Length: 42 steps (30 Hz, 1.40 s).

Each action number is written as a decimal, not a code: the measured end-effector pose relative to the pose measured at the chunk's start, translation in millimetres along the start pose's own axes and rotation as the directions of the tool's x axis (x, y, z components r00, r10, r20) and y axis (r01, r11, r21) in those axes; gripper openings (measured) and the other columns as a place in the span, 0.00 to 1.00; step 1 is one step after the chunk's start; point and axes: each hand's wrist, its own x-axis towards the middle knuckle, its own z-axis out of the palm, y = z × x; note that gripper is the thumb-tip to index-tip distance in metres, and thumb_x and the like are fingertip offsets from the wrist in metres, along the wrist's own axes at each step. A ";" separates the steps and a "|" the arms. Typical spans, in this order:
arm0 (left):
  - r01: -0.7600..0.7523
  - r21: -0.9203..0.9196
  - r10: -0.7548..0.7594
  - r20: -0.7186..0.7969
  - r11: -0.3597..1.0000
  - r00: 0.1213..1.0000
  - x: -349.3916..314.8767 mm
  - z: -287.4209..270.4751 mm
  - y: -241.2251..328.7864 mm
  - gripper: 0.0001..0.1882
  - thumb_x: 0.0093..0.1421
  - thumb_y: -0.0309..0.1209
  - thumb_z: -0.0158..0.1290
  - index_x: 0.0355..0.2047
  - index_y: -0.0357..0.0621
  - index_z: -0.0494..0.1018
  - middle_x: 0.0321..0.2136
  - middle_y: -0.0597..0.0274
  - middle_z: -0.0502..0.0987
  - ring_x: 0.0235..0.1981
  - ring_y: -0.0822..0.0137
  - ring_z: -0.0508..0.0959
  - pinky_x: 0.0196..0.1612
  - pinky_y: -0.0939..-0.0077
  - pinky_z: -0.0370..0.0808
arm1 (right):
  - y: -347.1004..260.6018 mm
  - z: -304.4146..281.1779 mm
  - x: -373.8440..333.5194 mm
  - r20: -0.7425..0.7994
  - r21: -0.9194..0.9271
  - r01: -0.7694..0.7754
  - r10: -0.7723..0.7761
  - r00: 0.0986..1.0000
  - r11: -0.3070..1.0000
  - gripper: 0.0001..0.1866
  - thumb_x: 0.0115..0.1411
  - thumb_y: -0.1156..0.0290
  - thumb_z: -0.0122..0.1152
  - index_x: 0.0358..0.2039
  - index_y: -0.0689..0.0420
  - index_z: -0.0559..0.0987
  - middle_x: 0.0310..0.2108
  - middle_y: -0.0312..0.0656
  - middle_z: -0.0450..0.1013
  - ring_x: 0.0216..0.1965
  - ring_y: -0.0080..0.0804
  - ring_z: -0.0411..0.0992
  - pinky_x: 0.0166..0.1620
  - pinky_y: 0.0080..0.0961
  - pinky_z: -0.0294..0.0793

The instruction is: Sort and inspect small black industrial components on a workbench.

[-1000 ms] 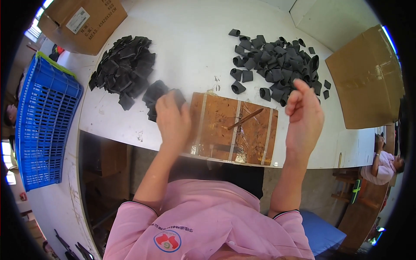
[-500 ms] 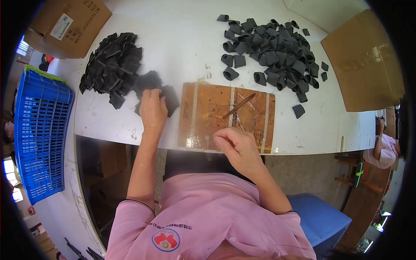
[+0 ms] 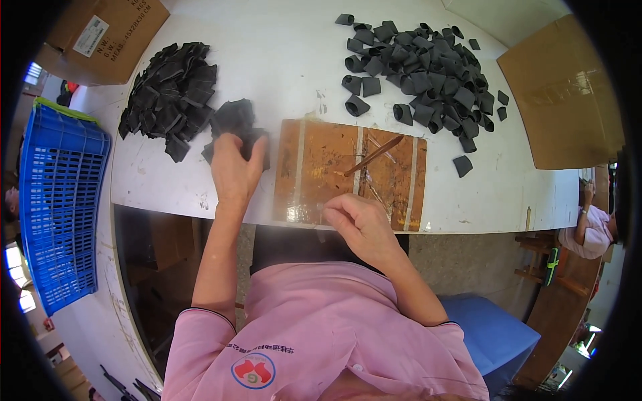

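My left hand (image 3: 235, 172) rests on a small group of flat black fabric pieces (image 3: 234, 115), with its fingers curled over them and its thumb along their right side. The fingertips are hidden among the pieces. Close by on the left lies a heaped pile of similar black pieces (image 3: 170, 97). Over the front edge of a worn brown board (image 3: 314, 160), my right hand (image 3: 366, 226) is closed in a pinch. Whatever its fingers hold, if anything, does not show. A slim brown pointed stick (image 3: 374, 157) lies slantwise on the board, beyond that hand.
Many dark grey folded loops (image 3: 428, 80) are heaped at the far right. Cardboard boxes stand at the back left (image 3: 100, 40) and right (image 3: 565, 93). Left of the white table (image 3: 281, 60) is a blue plastic basket (image 3: 63, 207). A blue stool (image 3: 491, 334) sits below, right.
My left hand has shifted slightly left and its thumb has spread from the fingers over the black pieces. My right hand has stayed almost in place, still pinched.
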 end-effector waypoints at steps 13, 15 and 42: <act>0.187 -0.349 -0.139 0.158 0.918 0.978 4.2 -16.2 -4.4 0.07 0.48 0.28 0.51 0.23 0.34 0.71 0.18 0.56 0.72 0.19 0.66 0.72 0.23 0.70 0.68 | 0.8 -0.3 -0.2 -0.020 0.031 0.031 -0.031 0.999 0.999 0.06 0.52 0.73 0.53 0.27 0.63 0.73 0.23 0.43 0.71 0.23 0.30 0.69 0.27 0.22 0.66; 0.324 -0.513 -0.207 0.274 0.794 0.939 -3.7 -28.4 5.1 0.07 0.49 0.27 0.52 0.26 0.34 0.72 0.19 0.61 0.73 0.17 0.75 0.70 0.19 0.80 0.67 | -7.6 -0.8 0.2 -0.066 0.052 0.051 -0.047 0.997 0.997 0.05 0.51 0.74 0.53 0.27 0.62 0.73 0.22 0.42 0.71 0.22 0.28 0.69 0.26 0.21 0.66; -0.516 -0.181 0.538 0.443 0.837 0.717 -45.1 0.5 50.9 0.12 0.42 0.18 0.53 0.28 0.33 0.66 0.33 0.50 0.66 0.33 0.51 0.70 0.35 0.65 0.69 | 29.2 -8.7 -19.2 -0.233 0.392 -0.093 0.196 0.953 0.915 0.06 0.54 0.75 0.52 0.27 0.64 0.73 0.17 0.35 0.67 0.19 0.16 0.62 0.23 0.15 0.62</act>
